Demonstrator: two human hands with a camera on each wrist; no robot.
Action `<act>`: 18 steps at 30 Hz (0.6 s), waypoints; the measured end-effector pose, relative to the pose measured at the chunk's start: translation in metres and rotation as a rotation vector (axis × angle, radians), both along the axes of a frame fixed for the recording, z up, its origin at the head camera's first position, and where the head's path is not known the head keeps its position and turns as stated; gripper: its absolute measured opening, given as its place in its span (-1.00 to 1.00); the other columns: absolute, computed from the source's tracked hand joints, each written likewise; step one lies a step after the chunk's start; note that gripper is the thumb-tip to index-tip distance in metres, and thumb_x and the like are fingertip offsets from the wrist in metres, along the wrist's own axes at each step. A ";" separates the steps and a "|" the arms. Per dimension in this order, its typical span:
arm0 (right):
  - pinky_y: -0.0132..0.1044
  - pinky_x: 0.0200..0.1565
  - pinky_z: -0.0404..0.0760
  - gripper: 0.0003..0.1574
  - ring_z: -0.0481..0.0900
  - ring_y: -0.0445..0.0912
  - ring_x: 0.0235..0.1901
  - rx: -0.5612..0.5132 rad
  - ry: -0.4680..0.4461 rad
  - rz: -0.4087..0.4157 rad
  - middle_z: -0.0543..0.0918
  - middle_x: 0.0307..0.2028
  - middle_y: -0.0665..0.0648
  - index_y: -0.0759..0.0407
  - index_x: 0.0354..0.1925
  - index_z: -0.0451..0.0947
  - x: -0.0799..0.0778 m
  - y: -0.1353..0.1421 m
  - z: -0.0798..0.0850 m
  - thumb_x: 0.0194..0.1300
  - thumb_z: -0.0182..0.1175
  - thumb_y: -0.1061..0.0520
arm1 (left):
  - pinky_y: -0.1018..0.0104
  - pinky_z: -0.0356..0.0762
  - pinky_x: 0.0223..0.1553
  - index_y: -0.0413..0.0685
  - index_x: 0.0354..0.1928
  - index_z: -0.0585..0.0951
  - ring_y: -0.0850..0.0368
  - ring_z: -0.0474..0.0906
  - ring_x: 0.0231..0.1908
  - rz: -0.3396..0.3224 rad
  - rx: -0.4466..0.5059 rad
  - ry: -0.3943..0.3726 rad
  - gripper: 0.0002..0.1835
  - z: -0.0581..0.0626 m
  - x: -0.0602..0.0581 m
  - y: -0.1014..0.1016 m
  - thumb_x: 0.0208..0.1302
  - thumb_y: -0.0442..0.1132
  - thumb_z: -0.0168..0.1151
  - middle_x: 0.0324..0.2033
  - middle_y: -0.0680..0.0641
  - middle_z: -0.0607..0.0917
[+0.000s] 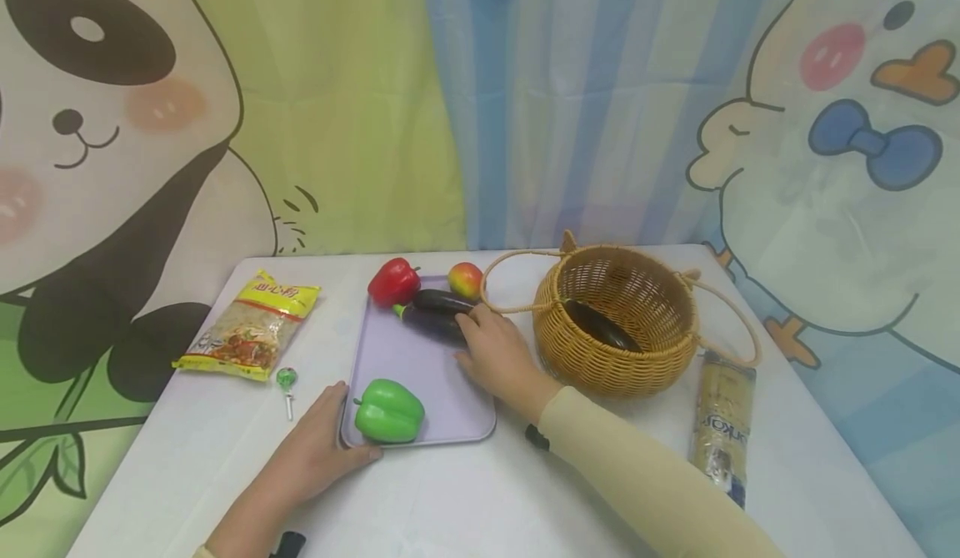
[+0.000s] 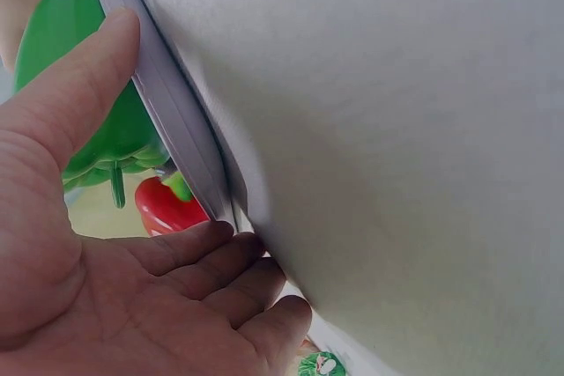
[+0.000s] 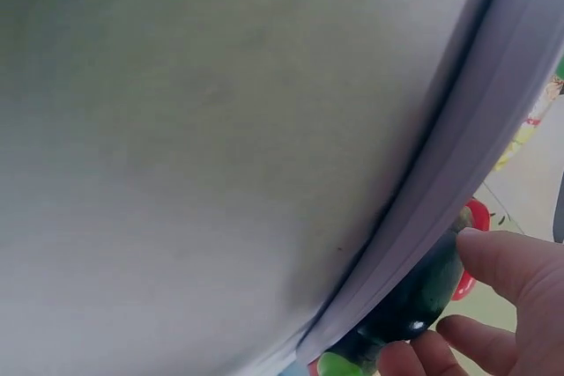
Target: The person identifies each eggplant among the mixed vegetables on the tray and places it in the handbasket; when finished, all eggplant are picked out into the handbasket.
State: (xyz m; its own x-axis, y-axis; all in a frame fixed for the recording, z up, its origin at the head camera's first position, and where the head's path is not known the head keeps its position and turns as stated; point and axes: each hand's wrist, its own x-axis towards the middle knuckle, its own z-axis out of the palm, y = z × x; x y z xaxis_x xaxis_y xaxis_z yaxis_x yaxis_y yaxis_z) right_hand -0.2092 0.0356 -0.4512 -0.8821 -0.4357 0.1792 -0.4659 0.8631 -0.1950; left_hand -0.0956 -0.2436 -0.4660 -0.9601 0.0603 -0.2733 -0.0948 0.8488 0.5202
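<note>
My left hand [image 1: 315, 441] touches the near left corner of the lilac tray [image 1: 450, 424]. Its thumb lies at the rim beside a green bell pepper [image 1: 389, 411], while the outstretched fingers reach along the outside wall in the left wrist view. Over the tray's right side, my right hand [image 1: 504, 358] reaches to the front eggplant [image 1: 431, 325], thumb and fingers spread about it and partly hiding its end. A second eggplant [image 1: 442, 300] lies just behind. At the tray's far end sit a red bell pepper [image 1: 393, 283] and a red-yellow fruit [image 1: 465, 279].
A wicker basket [image 1: 622, 370] with raised handles stands right of the tray, another eggplant [image 1: 600, 325] inside. Right of it lies a clear pack [image 1: 723, 420] of pale contents. At left are a yellow food bag [image 1: 255, 324] and a green lollipop [image 1: 286, 379].
</note>
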 end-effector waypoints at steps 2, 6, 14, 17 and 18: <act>-0.09 0.22 0.67 -0.24 0.62 0.01 0.07 -0.008 -0.005 0.003 0.58 0.07 0.13 0.19 0.38 0.53 0.001 -0.001 0.001 0.34 0.43 -0.10 | -0.42 0.13 0.52 -0.41 0.61 0.00 -0.52 0.07 0.55 0.002 0.001 -0.004 0.43 0.000 0.000 0.000 -0.04 0.28 0.61 0.57 -0.51 0.10; -0.12 0.20 0.68 -0.29 0.59 -0.01 0.05 -0.008 -0.019 -0.001 0.56 0.06 0.13 0.18 0.34 0.57 0.001 -0.001 0.001 0.33 0.45 -0.07 | -0.43 0.13 0.52 -0.40 0.61 0.01 -0.52 0.07 0.55 0.000 0.009 -0.008 0.43 0.001 0.000 0.000 -0.03 0.29 0.60 0.57 -0.51 0.10; -0.07 0.34 0.64 -0.33 0.63 0.03 0.19 -0.005 0.011 0.023 0.63 0.16 0.13 0.15 0.31 0.58 0.001 -0.002 0.001 0.31 0.47 -0.02 | -0.41 0.15 0.52 -0.39 0.61 0.01 -0.51 0.09 0.55 -0.003 0.020 0.003 0.41 0.001 0.001 0.000 -0.02 0.27 0.60 0.57 -0.50 0.13; -0.08 0.29 0.68 -0.34 0.67 0.02 0.16 -0.017 0.003 0.024 0.66 0.14 0.12 0.14 0.31 0.57 0.000 -0.002 0.002 0.30 0.47 0.04 | -0.41 0.16 0.52 -0.40 0.61 0.02 -0.51 0.10 0.54 -0.003 0.018 0.006 0.40 0.002 0.001 0.001 -0.02 0.26 0.61 0.57 -0.50 0.14; -0.08 0.27 0.69 -0.35 0.68 0.02 0.15 -0.022 -0.004 0.021 0.66 0.14 0.11 0.14 0.31 0.57 0.000 -0.002 0.002 0.30 0.47 0.05 | -0.40 0.16 0.52 -0.40 0.61 0.01 -0.51 0.10 0.55 -0.003 0.018 0.004 0.39 0.002 0.002 0.001 -0.01 0.25 0.61 0.57 -0.50 0.13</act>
